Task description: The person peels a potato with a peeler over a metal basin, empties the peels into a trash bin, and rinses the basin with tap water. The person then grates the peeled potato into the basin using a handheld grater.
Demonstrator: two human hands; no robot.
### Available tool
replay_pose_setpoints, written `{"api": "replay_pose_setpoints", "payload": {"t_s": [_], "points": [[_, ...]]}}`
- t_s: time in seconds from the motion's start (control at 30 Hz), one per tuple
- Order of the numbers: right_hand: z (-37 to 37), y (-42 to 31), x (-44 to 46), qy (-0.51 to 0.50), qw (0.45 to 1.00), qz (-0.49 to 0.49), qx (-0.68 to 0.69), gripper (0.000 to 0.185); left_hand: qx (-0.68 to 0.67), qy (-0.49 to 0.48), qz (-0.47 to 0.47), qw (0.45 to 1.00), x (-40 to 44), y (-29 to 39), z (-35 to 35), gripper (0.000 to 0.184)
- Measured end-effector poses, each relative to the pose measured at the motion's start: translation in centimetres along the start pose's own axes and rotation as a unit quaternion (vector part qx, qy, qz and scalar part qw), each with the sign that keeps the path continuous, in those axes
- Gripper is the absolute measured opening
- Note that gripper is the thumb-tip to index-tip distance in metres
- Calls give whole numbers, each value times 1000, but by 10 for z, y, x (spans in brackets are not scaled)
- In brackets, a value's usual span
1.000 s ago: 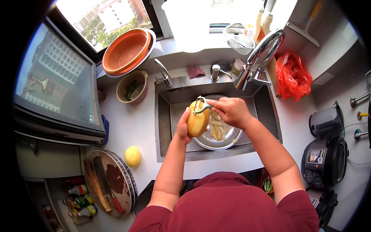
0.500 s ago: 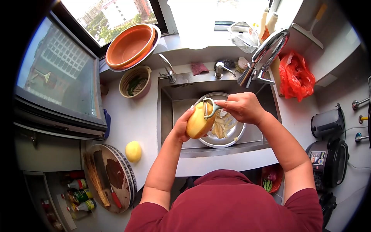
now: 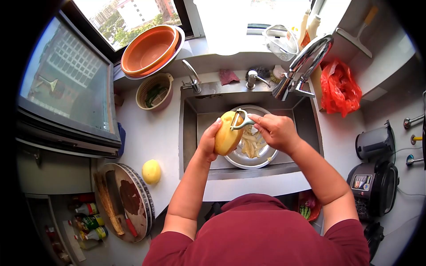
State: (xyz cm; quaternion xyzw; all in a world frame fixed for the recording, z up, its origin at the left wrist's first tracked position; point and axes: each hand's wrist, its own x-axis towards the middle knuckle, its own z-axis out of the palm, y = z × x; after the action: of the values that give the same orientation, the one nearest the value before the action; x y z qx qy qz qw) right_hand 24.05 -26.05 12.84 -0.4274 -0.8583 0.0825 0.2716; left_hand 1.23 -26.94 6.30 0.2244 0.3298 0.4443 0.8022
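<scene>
My left hand [image 3: 209, 138] is wrapped around a large yellow potato [image 3: 228, 138], holding it tilted over the sink. In my right hand [image 3: 278, 131] is a pale green Y-shaped peeler [image 3: 247, 120], its blade at the potato's upper right side. Beneath both hands, a round metal basin [image 3: 249, 167] rests in the sink with strips of peel [image 3: 252, 147] in it. Another pale yellow, peeled-looking potato [image 3: 151, 172] lies on the counter to the left.
A faucet [image 3: 306, 55] arches over the sink [image 3: 204, 175] at back right. Left stand a strainer basket [image 3: 165, 98] with greens, stacked orange bowls [image 3: 148, 51] and a round chopping board [image 3: 116, 210] bearing a red-handled knife. A red plastic bag [image 3: 339, 88] sits right.
The peeler has shifted slightly and turned against the potato, with my right hand moving a little down. The potato is still in my left hand.
</scene>
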Motion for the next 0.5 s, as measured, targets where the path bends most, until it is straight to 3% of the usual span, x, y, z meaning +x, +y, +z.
{"api": "replay_pose_setpoints", "payload": {"t_s": [0.2, 0.43, 0.5], "points": [[15, -27, -9, 26, 991, 125, 29, 25, -50, 64, 85, 993, 6, -15, 5, 45], [29, -43, -19, 22, 949, 257, 182, 27, -105, 104, 215, 965, 22, -18, 7, 43], [36, -44, -20, 42, 946, 255, 197, 27, -120, 119, 241, 956, 25, -22, 9, 46]]}}
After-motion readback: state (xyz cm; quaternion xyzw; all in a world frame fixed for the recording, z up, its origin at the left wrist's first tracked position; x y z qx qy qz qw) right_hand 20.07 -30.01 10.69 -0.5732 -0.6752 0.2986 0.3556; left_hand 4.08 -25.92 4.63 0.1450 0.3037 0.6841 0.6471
